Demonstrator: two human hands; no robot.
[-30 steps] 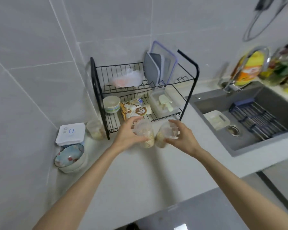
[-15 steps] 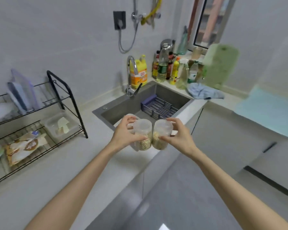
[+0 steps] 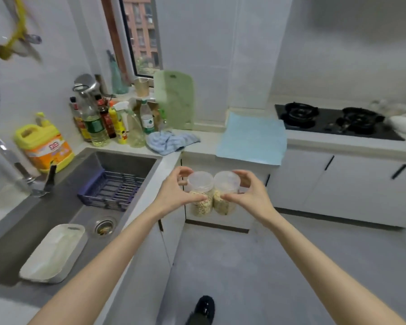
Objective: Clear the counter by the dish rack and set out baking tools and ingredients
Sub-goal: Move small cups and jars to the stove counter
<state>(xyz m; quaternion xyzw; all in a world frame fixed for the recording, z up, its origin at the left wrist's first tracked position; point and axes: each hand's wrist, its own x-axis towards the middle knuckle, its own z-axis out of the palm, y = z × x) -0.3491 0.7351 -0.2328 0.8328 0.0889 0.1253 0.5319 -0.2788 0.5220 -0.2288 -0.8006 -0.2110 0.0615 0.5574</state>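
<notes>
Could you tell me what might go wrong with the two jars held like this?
1. The left hand holds the left jar and the right hand the right jar, in the air above the floor; a slip could drop one.
2. The blue mat overhangs the counter edge; a jar set there might tip.

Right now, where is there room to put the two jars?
The jars could sit on the blue mat, bare between the cloth and the stove. The counter strip beside the sink is narrow. Behind the sink, bottles crowd the corner.
</notes>
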